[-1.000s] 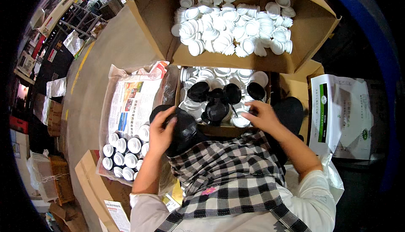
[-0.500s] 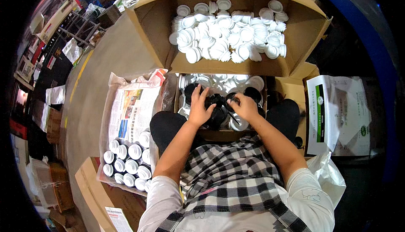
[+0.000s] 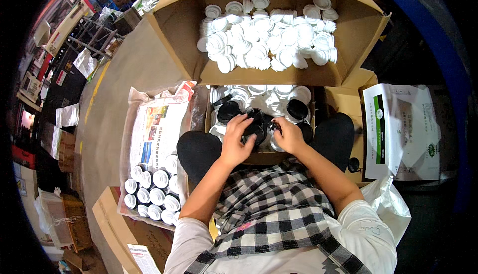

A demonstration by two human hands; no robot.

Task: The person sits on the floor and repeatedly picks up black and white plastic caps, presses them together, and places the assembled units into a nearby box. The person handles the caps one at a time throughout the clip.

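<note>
My left hand point(image 3: 236, 137) and my right hand point(image 3: 288, 135) meet over a small cardboard box point(image 3: 259, 158) between my knees. The box holds white lids and black jars point(image 3: 297, 108). Both hands close around a black jar point(image 3: 258, 127) held between them at the box's near side. My fingers hide most of it, so I cannot tell whether a lid sits on it.
A large open carton point(image 3: 348, 30) full of loose white lids point(image 3: 264, 40) stands ahead. Left of my knee, capped white-topped jars point(image 3: 152, 194) stand in rows on a printed sheet point(image 3: 157, 129). A white printed bag point(image 3: 403, 129) lies at the right, more boxes at the lower left.
A second ago my left hand was down at my left knee; it has come up to the small box. Both hands now grip the black jar together.
</note>
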